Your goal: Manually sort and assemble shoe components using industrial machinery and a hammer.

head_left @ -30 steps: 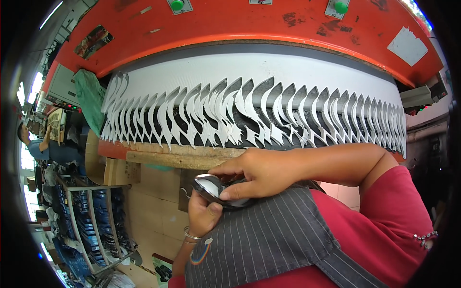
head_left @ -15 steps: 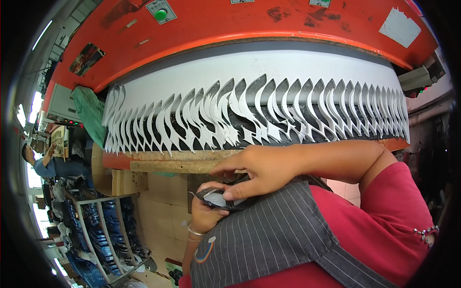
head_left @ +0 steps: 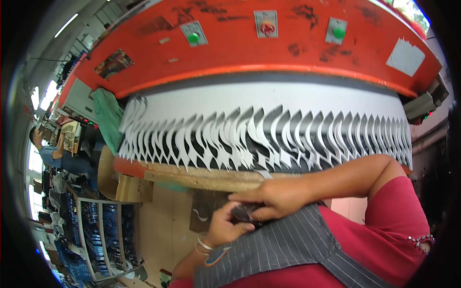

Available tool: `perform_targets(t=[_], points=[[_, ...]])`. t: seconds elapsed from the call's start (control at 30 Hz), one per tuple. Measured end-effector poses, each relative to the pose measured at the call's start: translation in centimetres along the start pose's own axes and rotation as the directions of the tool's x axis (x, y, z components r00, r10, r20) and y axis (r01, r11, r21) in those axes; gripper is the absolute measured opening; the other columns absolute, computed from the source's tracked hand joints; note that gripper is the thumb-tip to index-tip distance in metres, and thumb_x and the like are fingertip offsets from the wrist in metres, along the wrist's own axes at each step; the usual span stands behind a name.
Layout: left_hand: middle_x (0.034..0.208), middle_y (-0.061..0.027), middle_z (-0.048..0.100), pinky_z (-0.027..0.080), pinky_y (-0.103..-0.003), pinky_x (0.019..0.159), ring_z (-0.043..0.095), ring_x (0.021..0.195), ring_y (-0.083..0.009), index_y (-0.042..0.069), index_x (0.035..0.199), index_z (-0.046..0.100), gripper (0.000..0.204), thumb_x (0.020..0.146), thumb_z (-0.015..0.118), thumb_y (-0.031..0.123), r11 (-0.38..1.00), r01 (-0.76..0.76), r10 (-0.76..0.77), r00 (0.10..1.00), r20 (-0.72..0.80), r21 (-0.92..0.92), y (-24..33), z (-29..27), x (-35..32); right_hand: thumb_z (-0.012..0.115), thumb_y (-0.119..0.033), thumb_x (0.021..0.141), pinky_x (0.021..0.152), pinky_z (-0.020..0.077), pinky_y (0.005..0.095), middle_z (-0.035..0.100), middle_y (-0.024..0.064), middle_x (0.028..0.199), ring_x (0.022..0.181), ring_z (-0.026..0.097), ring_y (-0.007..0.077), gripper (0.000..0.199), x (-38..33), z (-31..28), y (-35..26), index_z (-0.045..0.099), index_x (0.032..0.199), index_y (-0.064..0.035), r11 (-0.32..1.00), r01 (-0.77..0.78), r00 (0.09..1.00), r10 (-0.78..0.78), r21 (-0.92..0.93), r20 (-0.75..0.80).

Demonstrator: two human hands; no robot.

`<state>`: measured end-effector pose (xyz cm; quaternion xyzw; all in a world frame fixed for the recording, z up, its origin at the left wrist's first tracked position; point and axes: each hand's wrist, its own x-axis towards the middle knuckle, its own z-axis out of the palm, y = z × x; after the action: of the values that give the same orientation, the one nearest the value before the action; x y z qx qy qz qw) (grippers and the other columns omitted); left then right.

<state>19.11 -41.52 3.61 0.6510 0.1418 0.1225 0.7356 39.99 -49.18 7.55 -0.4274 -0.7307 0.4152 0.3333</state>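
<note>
My left hand [head_left: 225, 228], with bracelets at the wrist, is curled around a small dark piece [head_left: 246, 212] close to the striped apron [head_left: 269, 240]. Across the top of that piece lies my right hand [head_left: 278, 199], thumb and fingers closed on it. Most of the piece is covered, so its kind is unclear. Beyond my hands, a row of curved, pointed white strips [head_left: 331, 134] stands on the white sheet [head_left: 288, 93], with dark gaps between them. A pale scrap [head_left: 263, 174] sticks out at the wooden edge [head_left: 201, 178] by my right hand.
A red machine front [head_left: 230, 53] with green and red buttons spans the far side. To the left are a green cloth [head_left: 106, 120], a cardboard box [head_left: 132, 188] and a rack of blue pieces [head_left: 98, 235]. A person [head_left: 62, 153] works at far left.
The view has tilted, showing more of the red machine. My right hand has closed over the dark piece, whose pale face is now hidden. A pale curved strip now shows below the wooden edge.
</note>
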Motion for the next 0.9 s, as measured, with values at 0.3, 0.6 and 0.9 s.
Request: perform_targets(t=[0.3, 0.6, 0.9], points=[[0.1, -0.0046, 0.061, 0.046, -0.025, 0.082, 0.056, 0.092, -0.01, 0.0, 0.112, 0.051, 0.044, 0.076, 0.074, 0.013, 0.996, -0.003, -0.004, 0.997, 0.078, 0.094, 0.0, 0.1, 0.2, 0.058, -0.018, 0.082, 0.063, 0.0502, 0.0391, 0.062, 0.022, 0.079, 0.064, 0.062, 0.0349, 0.055, 0.0, 0.2, -1.4, 0.04, 0.131, 0.0006, 0.995, -0.069, 0.998, 0.069, -0.075, 0.0], [0.1, -0.0074, 0.058, 0.049, -0.026, 0.078, 0.058, 0.09, -0.014, 0.001, 0.116, 0.044, 0.046, 0.077, 0.068, -0.002, 0.96, -0.22, 0.137, 0.908, -0.395, -0.173, -1.8, -0.9, 6.3, 0.064, -0.036, 0.083, 0.084, 0.0473, 0.0328, 0.057, 0.0141, 0.117, 0.101, 0.057, 0.0227, 0.058, 3.8, -17.2, -3.7, 0.046, 0.128, -0.0038, 0.987, -0.105, 0.716, -0.01, -0.123, -0.698], [0.093, -0.0072, 0.059, 0.046, -0.026, 0.078, 0.057, 0.086, -0.0143, -0.001, 0.104, 0.052, 0.039, 0.071, 0.072, 0.002, 0.933, -0.274, 0.357, 0.788, -0.501, 0.235, -6.4, -6.0, 14.5, 0.047, -0.04, 0.092, 0.082, 0.0508, 0.0493, 0.053, 0.0198, 0.094, 0.086, 0.059, 0.0301, 0.051, 5.5, -35.0, -3.4, 0.036, 0.112, 0.0056, 0.627, 0.629, 0.417, 0.227, 0.459, -0.88]])
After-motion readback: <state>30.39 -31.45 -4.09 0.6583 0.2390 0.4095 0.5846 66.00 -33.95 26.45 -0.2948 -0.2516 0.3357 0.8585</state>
